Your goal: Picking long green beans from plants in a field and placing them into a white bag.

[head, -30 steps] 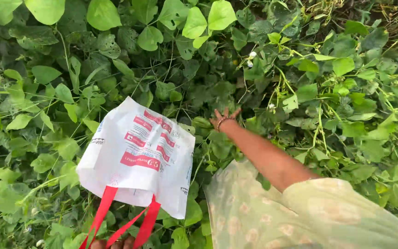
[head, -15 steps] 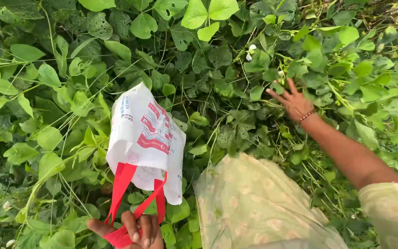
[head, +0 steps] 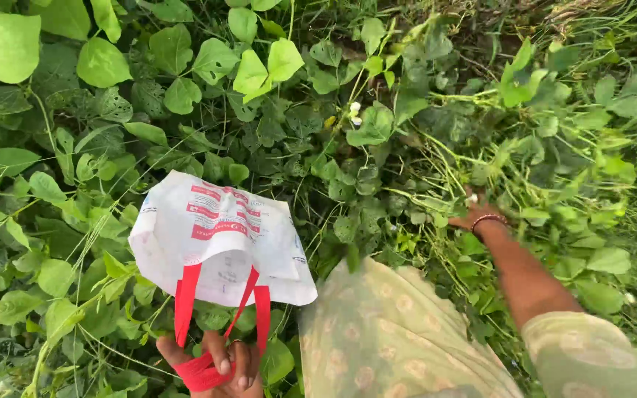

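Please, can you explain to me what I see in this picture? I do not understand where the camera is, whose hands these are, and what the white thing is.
The camera sits on a person's head and looks down, so both hands belong to that person; there is no machine. The left hand, at the bottom, grips the red handles of a white bag with red printing, which hangs open over the plants. The right hand reaches into the greenery; leaves hide its fingers, so whether it holds anything cannot be told. A dark bangle sits on that wrist. The pale green patterned cloth is the person's own clothing. All around grow leafy vines with a few small white flowers, and thinner grass on the right.
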